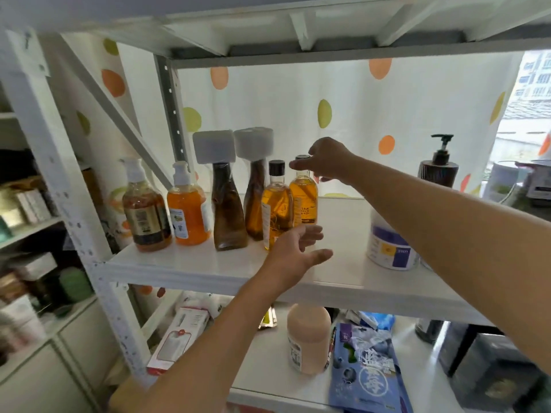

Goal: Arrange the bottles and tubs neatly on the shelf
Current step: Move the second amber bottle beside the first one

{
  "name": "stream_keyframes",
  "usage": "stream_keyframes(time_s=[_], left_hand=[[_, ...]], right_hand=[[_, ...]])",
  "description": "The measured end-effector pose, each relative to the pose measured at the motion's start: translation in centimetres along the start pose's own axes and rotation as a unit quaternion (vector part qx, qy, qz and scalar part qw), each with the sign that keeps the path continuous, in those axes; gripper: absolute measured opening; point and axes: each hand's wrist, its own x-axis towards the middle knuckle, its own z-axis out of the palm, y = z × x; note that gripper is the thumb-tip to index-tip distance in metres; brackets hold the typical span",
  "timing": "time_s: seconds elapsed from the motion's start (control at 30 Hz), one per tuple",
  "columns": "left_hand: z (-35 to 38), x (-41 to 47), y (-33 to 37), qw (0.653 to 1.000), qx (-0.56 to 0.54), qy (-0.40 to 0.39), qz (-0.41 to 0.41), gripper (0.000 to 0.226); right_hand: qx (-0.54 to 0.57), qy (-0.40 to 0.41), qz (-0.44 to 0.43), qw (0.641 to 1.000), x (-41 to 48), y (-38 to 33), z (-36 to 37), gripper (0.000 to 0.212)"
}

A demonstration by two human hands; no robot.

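Note:
On the white shelf (pixel 208 265) a row of bottles stands at the left: a dark amber pump bottle (pixel 147 216), an orange pump bottle (pixel 187 216), two tall brown bottles with square white caps (pixel 228 216), and a black-capped amber bottle (pixel 275 204). My right hand (pixel 326 159) pinches the cap and neck of a second amber bottle (pixel 304 201), upright just behind and to the right. My left hand (pixel 298 251) hovers open at the foot of these amber bottles. A white tub (pixel 387 248) and a dark pump bottle (pixel 438 171) stand at the right, partly behind my right arm.
A spotted curtain (pixel 298 99) hangs behind the shelf. The shelf below holds a pink bottle (pixel 308 338), a blue pouch (pixel 366 371) and a white box (pixel 179 338). A white upright post (pixel 68 204) bounds the left side, with cluttered shelves beyond it.

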Motion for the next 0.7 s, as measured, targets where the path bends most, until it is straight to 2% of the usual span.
stream_keyframes(time_s=[0.07, 0.2, 0.3, 0.4, 0.5, 0.57, 0.7], left_hand=[[-0.1, -0.2, -0.4, 1.000, -0.002, 0.004, 0.002, 0.051], [-0.1, -0.5, -1.1, 1.000, -0.006, 0.007, 0.002, 0.043], [0.1, -0.4, -1.3, 1.000, -0.009, 0.013, 0.000, 0.037], [0.5, -0.1, -1.2, 0.998, -0.019, 0.063, -0.009, 0.035], [2.0, 0.6, -0.7, 0.992, -0.032, 0.119, -0.014, 0.051], [3.4, 1.4, -0.1, 0.989, -0.004, 0.148, -0.009, 0.068], [5.7, 3.3, 1.4, 0.989, 0.045, 0.138, -0.017, 0.090]], right_hand=[[0.012, -0.004, -0.005, 1.000, 0.5, -0.5, 0.7, 0.052], [0.012, 0.009, 0.009, 1.000, 0.8, -0.2, 1.5, 0.034], [0.001, 0.029, 0.012, 1.000, 0.5, 0.5, 1.1, 0.037], [-0.022, 0.049, 0.009, 0.998, -0.3, 0.8, -0.1, 0.037], [-0.098, 0.082, -0.004, 0.992, -1.6, 0.9, -1.5, 0.044], [-0.155, 0.104, -0.008, 0.982, -2.6, 0.9, -2.1, 0.049], [-0.178, 0.140, 0.004, 0.974, -4.2, 2.1, -2.3, 0.056]])
